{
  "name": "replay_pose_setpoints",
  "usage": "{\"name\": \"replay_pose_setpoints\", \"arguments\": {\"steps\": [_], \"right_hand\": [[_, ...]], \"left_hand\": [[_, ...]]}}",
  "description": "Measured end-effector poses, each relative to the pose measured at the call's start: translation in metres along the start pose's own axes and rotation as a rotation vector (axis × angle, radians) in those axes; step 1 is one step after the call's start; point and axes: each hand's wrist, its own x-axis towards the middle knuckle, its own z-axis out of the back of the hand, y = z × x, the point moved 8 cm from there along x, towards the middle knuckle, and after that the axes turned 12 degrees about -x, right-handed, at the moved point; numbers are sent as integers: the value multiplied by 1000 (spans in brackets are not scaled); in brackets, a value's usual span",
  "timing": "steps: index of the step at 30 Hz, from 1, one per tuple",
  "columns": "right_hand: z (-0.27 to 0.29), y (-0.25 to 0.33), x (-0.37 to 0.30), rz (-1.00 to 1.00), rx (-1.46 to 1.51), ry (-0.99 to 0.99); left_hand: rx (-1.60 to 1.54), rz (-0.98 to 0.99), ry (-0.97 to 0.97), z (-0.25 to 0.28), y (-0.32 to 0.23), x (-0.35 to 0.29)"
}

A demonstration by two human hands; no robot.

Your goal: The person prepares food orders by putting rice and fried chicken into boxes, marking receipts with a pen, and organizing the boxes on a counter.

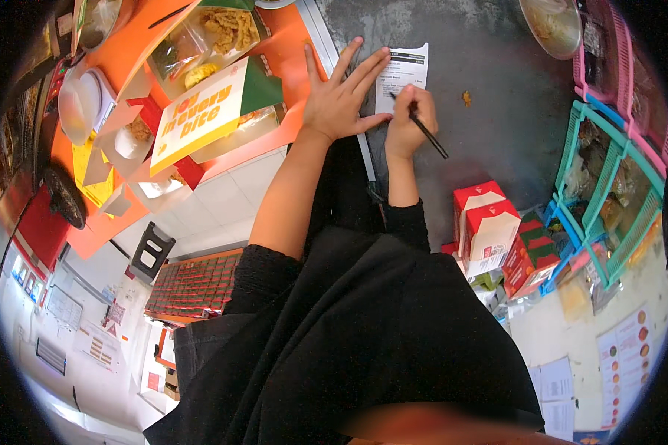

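A printed paper slip (410,65) with a torn top edge lies on the dark grey worktop (490,111). My left hand (340,102) is spread out flat over the slip's left side, with fingertips touching the paper and the palm near the metal edge strip. A slim black pen (429,138) is gripped in my right hand (411,124), its tip down at the slip's lower part. The right fingers cover some of the paper and part of the pen.
On the orange table (293,44) at left stand open takeaway boxes (193,122) with fried food. Red-and-white cartons (486,222) stand near my right forearm. Pink baskets (600,52) and turquoise baskets (608,185) line the right side, below a bowl (551,28).
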Motion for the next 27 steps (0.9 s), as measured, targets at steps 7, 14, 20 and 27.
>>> {"name": "replay_pose_setpoints", "arguments": {"steps": [7,14,20,27], "right_hand": [[0,1,-2,42,3,42],[25,-9,12,133,-68,67],[17,24,2,379,-214,329],[-43,204,-28,440,140,495]], "left_hand": [[32,-21,-2,1,-2,0],[11,-32,-30,3,-3,-1],[-142,-113,-241,42,-13,-39],[14,344,-1008,234,3,-190]]}}
